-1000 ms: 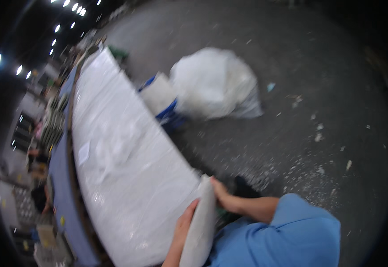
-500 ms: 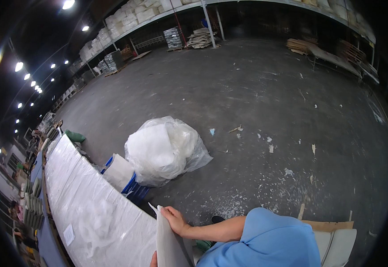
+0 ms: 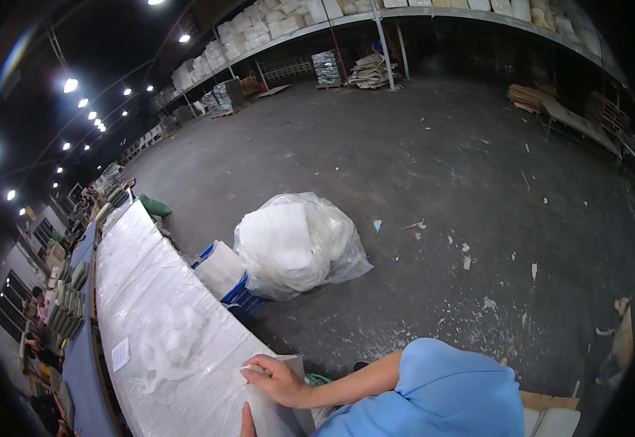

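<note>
My right hand (image 3: 277, 379) grips the top edge of a stiff white sheet (image 3: 277, 415) that stands against the near end of a long table (image 3: 150, 291) covered in white plastic film. The right arm comes in from a blue sleeve (image 3: 441, 393) at the lower right. Only the fingertips of my left hand (image 3: 247, 421) show at the bottom edge, pressed on the same sheet's left side. A small paper slip (image 3: 120, 354) and crumpled film (image 3: 175, 342) lie on the table just beyond my hands.
A big clear bag of white stuff (image 3: 296, 244) sits on the grey floor beside a blue crate (image 3: 239, 295) with white sheets. Grey-green stacks (image 3: 66, 306) and people (image 3: 39, 306) are far left. Cardboard (image 3: 550, 408) and a pale animal (image 3: 620, 342) are at the right.
The view has swung up from the table toward the floor and far shelving. Both hands stay on the white sheet, which now sits lower in the picture.
</note>
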Demonstrator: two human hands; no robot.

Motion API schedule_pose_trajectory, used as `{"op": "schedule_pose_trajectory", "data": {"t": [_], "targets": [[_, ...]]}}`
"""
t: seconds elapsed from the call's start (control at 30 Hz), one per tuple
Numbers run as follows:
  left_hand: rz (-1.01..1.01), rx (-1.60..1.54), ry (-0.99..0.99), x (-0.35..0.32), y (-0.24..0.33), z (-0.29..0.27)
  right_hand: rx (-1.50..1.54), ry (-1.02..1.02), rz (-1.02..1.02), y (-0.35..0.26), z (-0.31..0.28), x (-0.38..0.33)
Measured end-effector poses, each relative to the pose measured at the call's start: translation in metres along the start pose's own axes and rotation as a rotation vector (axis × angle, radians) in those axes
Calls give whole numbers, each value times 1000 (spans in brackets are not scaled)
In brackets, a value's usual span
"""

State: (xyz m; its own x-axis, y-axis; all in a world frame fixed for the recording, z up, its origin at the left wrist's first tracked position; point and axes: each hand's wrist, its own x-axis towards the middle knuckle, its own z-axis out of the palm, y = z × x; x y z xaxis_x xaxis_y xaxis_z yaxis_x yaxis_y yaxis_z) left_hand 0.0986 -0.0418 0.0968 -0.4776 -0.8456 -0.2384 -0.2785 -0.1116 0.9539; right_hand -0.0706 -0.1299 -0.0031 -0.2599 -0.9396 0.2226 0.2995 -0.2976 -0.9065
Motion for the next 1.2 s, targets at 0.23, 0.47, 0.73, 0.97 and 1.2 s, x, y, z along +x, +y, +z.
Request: {"op": "schedule_pose_trajectory", "data": {"t": [0.23,0.47,0.73,0.97,1.2], "targets": [[265,301,-36,51,-56,-9,-239,22,-103,19,-40,15],[279,688,16,76,-45,-30,-450,-98,-120,27,-69,55],[224,749,75,103,-40,-17,-519,-473,-304,23,-115,113],[16,779,366,94,-18,3,-591,-1083,-647,29,-114,175],[72,1154,726,130,-26,34,-537,-1195,-720,28,-101,210]]}}
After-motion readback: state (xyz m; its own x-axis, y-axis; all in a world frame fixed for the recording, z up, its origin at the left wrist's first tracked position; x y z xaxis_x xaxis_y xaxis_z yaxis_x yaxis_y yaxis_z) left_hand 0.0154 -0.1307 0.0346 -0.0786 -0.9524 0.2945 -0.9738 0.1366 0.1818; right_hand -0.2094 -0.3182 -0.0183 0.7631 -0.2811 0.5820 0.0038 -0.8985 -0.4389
